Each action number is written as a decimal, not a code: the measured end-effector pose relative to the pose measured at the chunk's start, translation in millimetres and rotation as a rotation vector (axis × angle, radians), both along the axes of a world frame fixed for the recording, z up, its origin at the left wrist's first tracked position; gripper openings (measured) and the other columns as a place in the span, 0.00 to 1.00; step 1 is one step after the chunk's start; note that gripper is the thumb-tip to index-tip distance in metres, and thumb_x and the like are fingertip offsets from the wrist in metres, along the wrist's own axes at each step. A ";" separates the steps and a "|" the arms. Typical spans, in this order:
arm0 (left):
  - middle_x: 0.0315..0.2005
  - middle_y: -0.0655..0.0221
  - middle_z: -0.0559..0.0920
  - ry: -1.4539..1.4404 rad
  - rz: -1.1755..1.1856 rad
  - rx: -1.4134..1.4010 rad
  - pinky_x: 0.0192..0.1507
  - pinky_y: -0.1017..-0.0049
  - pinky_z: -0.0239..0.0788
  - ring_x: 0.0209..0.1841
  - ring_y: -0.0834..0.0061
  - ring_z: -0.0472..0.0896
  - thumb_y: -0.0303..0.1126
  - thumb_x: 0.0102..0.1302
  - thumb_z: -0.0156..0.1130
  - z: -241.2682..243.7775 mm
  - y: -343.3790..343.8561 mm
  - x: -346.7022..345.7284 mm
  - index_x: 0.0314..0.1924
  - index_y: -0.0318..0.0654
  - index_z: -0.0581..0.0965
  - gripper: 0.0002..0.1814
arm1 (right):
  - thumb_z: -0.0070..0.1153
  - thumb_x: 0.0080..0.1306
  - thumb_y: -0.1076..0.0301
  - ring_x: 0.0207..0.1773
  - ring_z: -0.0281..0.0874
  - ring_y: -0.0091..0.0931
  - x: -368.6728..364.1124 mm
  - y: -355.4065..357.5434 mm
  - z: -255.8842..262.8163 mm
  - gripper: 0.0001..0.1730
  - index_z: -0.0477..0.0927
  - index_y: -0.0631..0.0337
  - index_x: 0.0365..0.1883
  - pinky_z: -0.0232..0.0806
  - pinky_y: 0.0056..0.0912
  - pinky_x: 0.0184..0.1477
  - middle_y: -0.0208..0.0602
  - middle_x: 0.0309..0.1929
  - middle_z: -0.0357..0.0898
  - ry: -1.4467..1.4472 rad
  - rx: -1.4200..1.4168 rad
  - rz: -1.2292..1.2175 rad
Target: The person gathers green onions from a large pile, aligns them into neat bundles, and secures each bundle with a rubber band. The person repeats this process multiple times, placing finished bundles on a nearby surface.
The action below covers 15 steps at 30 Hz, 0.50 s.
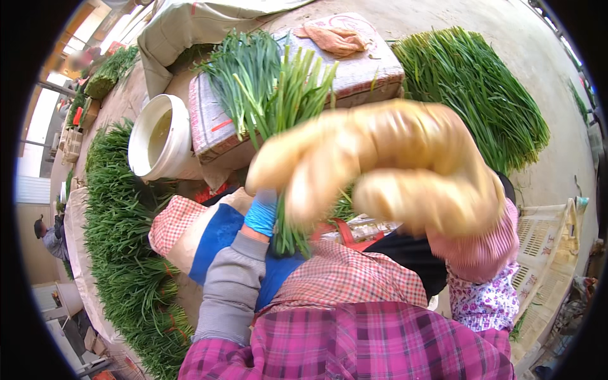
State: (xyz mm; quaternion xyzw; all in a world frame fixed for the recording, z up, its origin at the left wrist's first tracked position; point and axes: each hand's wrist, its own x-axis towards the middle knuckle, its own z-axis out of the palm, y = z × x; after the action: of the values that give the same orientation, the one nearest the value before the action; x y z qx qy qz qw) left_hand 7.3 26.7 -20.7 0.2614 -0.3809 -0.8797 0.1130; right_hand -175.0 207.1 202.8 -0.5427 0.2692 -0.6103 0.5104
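Observation:
My left hand [266, 197], in a glove with a blue cuff, is mostly hidden behind my right hand; it grips a bunch of garlic chives [299, 90], with pale cut stems up and leafy ends down over my lap. My right hand [380, 161], in a yellowish rubber glove, is large and blurred close to the camera, fingers bent, thumb apart, nothing visible between them. Beyond it, more loose chives [251, 61] lie on a cloth-covered block [209, 128], along with a crumpled orange-pink cloth [332, 39].
A white bucket [184, 142] holding liquid stands left of the block. Stacked greens [470, 90] lie at right; a long row of greens [118, 228], some bunches banded, lies at left. A plastic crate [541, 242] is at lower right. Another person [54, 237] is far left.

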 end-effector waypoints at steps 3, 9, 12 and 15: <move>0.26 0.62 0.82 -0.026 -0.073 -0.022 0.16 0.80 0.64 0.15 0.77 0.73 0.37 0.65 0.59 -16.2 1.0 -23.9 0.45 0.38 0.75 0.13 | 0.59 0.61 0.65 0.50 0.75 0.34 28.0 -10.3 13.3 0.19 0.76 0.71 0.44 0.66 0.34 0.53 0.49 0.47 0.76 -0.102 -0.262 0.223; 0.26 0.62 0.82 0.055 -0.051 -0.003 0.14 0.81 0.63 0.13 0.79 0.73 0.37 0.66 0.56 5.3 4.9 -4.9 0.45 0.36 0.75 0.13 | 0.60 0.61 0.66 0.49 0.76 0.34 74.3 -43.5 -11.5 0.17 0.77 0.70 0.44 0.66 0.33 0.52 0.47 0.46 0.77 0.422 -0.255 0.132; 0.26 0.61 0.82 0.070 -0.057 0.045 0.14 0.81 0.64 0.13 0.79 0.73 0.37 0.67 0.56 1.5 5.3 -6.9 0.42 0.36 0.75 0.12 | 0.60 0.60 0.67 0.49 0.76 0.34 86.0 -36.8 -13.3 0.16 0.77 0.69 0.43 0.67 0.33 0.52 0.46 0.45 0.77 0.541 -0.286 0.187; 0.26 0.60 0.82 0.089 -0.031 0.003 0.14 0.81 0.64 0.13 0.78 0.73 0.36 0.66 0.56 7.4 10.6 -6.6 0.43 0.35 0.75 0.11 | 0.60 0.60 0.67 0.48 0.76 0.33 97.8 -19.0 -5.7 0.16 0.77 0.68 0.43 0.67 0.33 0.52 0.45 0.44 0.77 0.603 -0.354 0.333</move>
State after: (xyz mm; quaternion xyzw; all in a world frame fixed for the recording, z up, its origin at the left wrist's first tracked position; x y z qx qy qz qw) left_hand 0.7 37.4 -13.3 0.2164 -0.3781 -0.8926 0.1156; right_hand -77.2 188.1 197.1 -0.8138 0.2058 -0.3692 0.3987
